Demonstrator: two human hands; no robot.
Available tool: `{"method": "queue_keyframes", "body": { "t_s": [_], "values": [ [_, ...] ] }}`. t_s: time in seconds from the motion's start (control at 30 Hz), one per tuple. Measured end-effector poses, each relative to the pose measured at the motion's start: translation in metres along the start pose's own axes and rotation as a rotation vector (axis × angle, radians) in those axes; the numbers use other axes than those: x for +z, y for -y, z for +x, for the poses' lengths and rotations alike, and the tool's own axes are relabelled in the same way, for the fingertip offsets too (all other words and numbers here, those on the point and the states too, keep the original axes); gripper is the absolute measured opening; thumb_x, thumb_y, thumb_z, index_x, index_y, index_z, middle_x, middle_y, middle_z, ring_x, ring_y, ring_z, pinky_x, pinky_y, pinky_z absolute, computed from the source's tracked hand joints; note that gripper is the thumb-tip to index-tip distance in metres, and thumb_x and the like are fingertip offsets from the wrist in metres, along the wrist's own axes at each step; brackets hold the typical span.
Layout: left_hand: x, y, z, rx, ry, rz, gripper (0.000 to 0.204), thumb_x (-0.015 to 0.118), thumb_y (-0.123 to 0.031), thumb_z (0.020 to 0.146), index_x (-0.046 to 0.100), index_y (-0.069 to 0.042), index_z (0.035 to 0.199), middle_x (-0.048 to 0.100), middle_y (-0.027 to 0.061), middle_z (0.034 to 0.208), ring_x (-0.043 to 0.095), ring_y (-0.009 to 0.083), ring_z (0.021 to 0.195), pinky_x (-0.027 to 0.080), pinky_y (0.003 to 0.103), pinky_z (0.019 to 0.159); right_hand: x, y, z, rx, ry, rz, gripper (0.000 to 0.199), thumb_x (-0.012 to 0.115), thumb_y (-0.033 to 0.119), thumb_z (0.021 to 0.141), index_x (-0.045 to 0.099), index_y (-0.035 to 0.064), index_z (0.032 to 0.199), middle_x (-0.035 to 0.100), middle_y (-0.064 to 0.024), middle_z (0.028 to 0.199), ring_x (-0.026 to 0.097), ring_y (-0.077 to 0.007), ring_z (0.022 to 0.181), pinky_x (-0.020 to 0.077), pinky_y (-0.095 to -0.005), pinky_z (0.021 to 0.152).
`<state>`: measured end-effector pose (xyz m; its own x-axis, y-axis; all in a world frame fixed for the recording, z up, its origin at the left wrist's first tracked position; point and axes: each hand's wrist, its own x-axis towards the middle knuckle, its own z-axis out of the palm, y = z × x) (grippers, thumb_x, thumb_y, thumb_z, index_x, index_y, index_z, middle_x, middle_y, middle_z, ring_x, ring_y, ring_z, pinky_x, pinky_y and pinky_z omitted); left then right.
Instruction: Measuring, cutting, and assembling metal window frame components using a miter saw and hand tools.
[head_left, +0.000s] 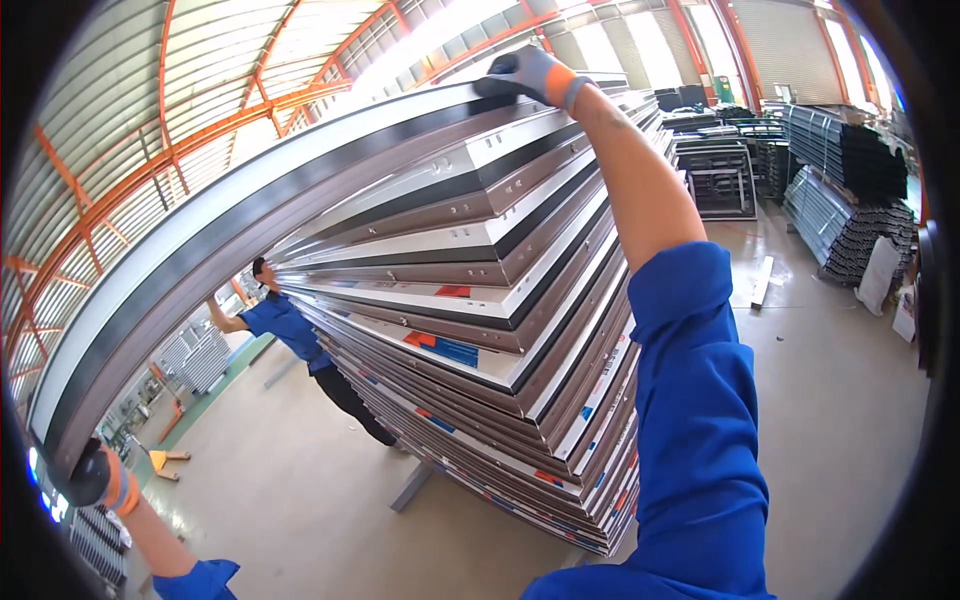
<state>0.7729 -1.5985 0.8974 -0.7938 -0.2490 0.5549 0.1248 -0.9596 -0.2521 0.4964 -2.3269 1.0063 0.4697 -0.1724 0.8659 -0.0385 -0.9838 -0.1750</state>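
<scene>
A long metal frame with white, black and brown bands arches from the lower left to the top of the view. My left hand, in a black and orange glove, is closed around its lower left end. At the upper right, my right hand, in a grey and orange glove with dark fingertips, grips over its top edge. Below and beyond lies a tall stack of similar metal frames, their corners pointing toward me. Some carry red and blue labels. Both my arms are stretched out wide.
A co-worker in blue stands at the stack's far left side, an arm raised toward the held frame. A grey beam juts from under the stack. Bundled profiles stand at right, near a white strip on the floor. A yellow pallet jack is at left.
</scene>
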Motion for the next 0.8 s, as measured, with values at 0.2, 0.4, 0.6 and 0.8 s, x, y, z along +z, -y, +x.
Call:
{"method": "queue_keyframes", "body": {
  "t_s": [0.2, 0.4, 0.6, 0.8],
  "values": [
    [-0.018, -0.1, 0.057, -0.271, -0.074, -0.514, 0.021, 0.071, -0.022, 0.084, 0.066, -0.002, 0.084, 0.069, 0.0116, 0.089, 0.067, 0.0254, 0.069, 0.056, 0.033, 0.066, -0.011, -0.045, -0.021, 0.007, -0.167, 0.01, 0.041, 0.07, 0.043, 0.083, 0.071, 0.0051, 0.099, 0.071, -0.006, 0.089, 0.063, -0.0151, 0.083, 0.0486, -0.0293, 0.082],
    [-0.021, -0.215, 0.102, -0.297, -0.032, -0.825, 0.028, 0.041, -0.023, 0.098, 0.057, -0.001, 0.099, 0.054, 0.0305, 0.126, 0.059, 0.0451, 0.109, 0.048, 0.049, 0.094, -0.005, 0.037, -0.015, -0.194, -0.158, 0.177, 0.048, 0.052, 0.045, 0.094, 0.067, 0.0034, 0.114, 0.069, -0.011, 0.107, 0.063, -0.019, 0.1, 0.0456, -0.032, 0.091],
    [0.007, -0.324, 0.152, -0.932, -0.033, -1.347, 0.051, 0.042, -0.025, 0.086, 0.05, 0.01, 0.122, 0.054, 0.0193, 0.12, 0.053, 0.0285, 0.111, 0.039, 0.039, 0.099, 0.041, 0.079, 0.012, -0.258, -0.023, -0.225, 0.04, 0.041, 0.046, 0.098, 0.06, 0.0212, 0.123, 0.066, -0.0208, 0.092, 0.062, -0.0392, 0.085, 0.0479, -0.0427, 0.08],
    [0.003, -0.394, 0.213, -0.995, -0.037, -1.806, 0.054, 0.057, -0.018, 0.087, 0.038, 0.004, 0.133, 0.047, 0.0138, 0.126, 0.045, 0.0236, 0.12, 0.035, 0.036, 0.103, 0.014, 0.006, 0.008, 0.113, -0.194, -0.303, 0.089, 0.028, 0.077, 0.087, 0.069, -0.002, 0.089, 0.065, -0.0275, 0.085, 0.061, -0.0457, 0.087, 0.0464, -0.0485, 0.083]
  ]
}}
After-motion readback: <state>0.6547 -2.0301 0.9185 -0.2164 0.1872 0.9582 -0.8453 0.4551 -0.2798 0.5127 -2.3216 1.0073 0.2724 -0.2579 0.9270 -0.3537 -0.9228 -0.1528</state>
